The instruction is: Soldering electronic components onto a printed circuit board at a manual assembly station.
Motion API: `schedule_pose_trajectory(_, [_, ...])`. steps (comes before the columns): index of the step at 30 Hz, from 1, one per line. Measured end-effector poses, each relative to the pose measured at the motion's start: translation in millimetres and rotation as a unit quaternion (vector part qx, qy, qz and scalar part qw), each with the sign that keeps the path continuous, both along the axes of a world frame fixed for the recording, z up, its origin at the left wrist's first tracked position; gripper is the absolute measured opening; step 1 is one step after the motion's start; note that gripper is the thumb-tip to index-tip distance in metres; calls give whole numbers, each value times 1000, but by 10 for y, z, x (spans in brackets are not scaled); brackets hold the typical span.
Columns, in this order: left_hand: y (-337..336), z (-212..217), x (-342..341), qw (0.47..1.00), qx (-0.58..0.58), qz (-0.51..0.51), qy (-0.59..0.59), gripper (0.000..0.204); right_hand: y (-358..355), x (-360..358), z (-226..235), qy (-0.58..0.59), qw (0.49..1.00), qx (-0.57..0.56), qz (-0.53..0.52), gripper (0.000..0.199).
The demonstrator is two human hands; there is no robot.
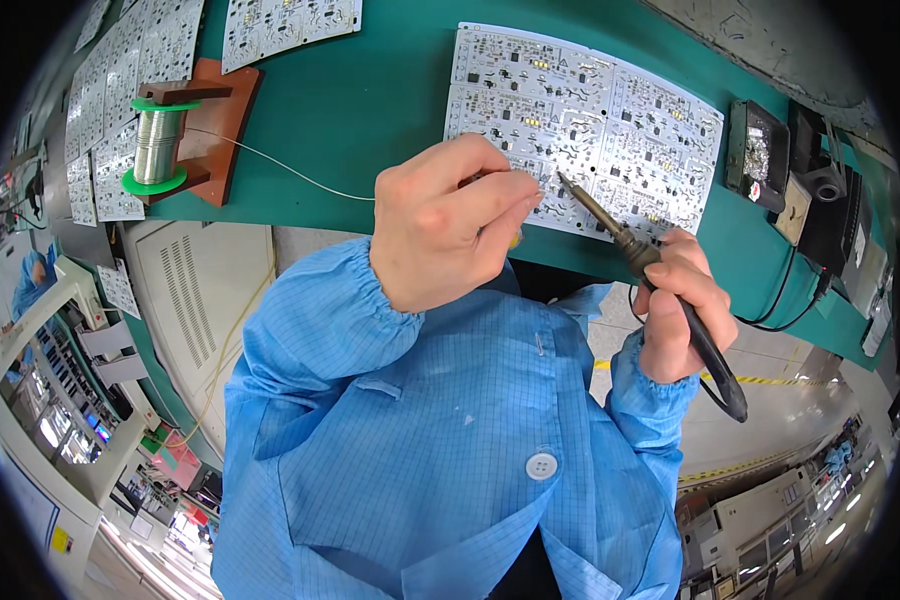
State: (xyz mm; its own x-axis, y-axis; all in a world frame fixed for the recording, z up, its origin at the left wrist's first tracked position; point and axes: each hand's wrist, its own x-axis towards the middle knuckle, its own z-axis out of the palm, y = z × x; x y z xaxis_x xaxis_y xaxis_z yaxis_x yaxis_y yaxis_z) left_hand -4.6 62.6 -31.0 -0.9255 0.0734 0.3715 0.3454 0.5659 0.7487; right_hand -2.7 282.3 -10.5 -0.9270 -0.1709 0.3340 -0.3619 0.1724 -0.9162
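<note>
A white circuit board panel (530,90) dotted with small components lies on the green bench in front of me. My left hand (445,215) is closed in a pinch over its near left part, with solder wire (282,164) running into it from a green-flanged spool (157,145). The wire's end is hidden by the fingers. In my right hand (682,300) is a soldering iron (610,222) with a black handle, its tip pointing up and left over the board, just right of my left fingertips. Whether the tip touches the board, I cannot tell.
The spool sits on a brown stand (232,130) at the left. More circuit boards (290,25) lie at the far left. At the right are a black tray (758,150) of shiny bits, an iron holder (825,182) and a black cable (785,325). The green bench's (310,110) near edge runs below my hands.
</note>
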Motion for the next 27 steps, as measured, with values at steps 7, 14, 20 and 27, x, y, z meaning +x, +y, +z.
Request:
schedule_pose_trajectory(7, [1,-22,-10,1000,-16,-24,3,16,67,-29,-11,-59,998,-32,7,17])
schedule_pose_trajectory(14, [18,5,-34,998,-46,-41,11,16,79,-65,111,-198,978,-54,-32,20])
schedule_pose_trajectory(20, [104,107,-51,998,-7,-60,-5,15,86,-155,40,-48,997,-65,-7,15])
schedule_pose_trajectory(27, [338,48,-149,996,-1,-93,9,15,390,-94,-4,17,998,-54,-34,18])
